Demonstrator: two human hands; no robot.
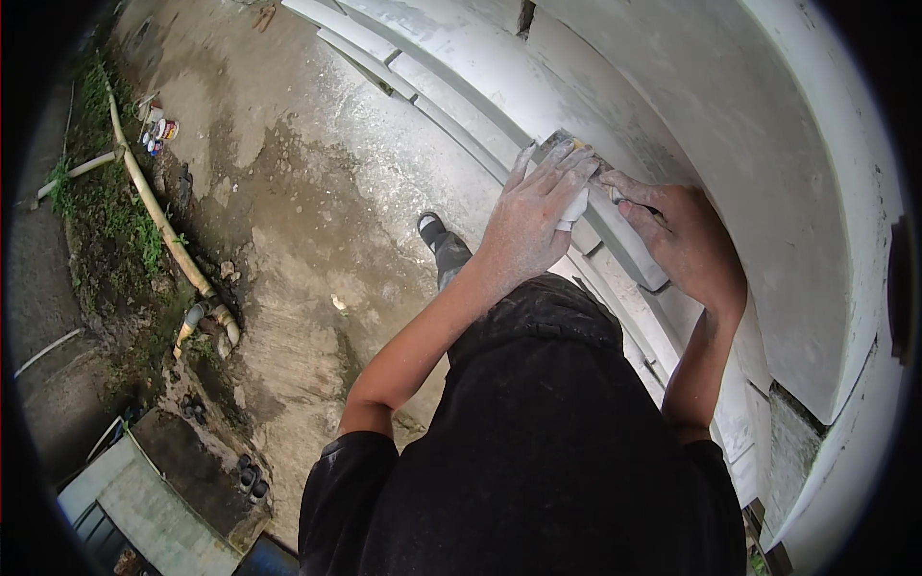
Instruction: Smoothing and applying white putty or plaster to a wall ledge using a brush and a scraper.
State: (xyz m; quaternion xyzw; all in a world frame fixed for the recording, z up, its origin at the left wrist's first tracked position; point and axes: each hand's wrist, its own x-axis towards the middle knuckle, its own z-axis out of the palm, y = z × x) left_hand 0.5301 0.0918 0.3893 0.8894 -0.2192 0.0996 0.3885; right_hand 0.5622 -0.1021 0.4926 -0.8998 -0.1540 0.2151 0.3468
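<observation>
My left hand (535,213), coated in pale dust, is closed over a white pad or folded sheet (573,211) at the top end of a long grey-white piece (632,254) with straight edges. Just right of it, my right hand (677,232) has bent fingers on the same piece, near the left hand's fingertips; a small dark shape shows by its thumb, and I cannot make out what it holds. Dust covers both hands.
Pale curved panels (788,192) stand along the right. Below, my sandalled foot (430,228) is on stained concrete (288,221). At left lie pipes (154,202), weeds, small containers (163,132) and dark footwear (250,480); a pale green slab (168,504) is at lower left.
</observation>
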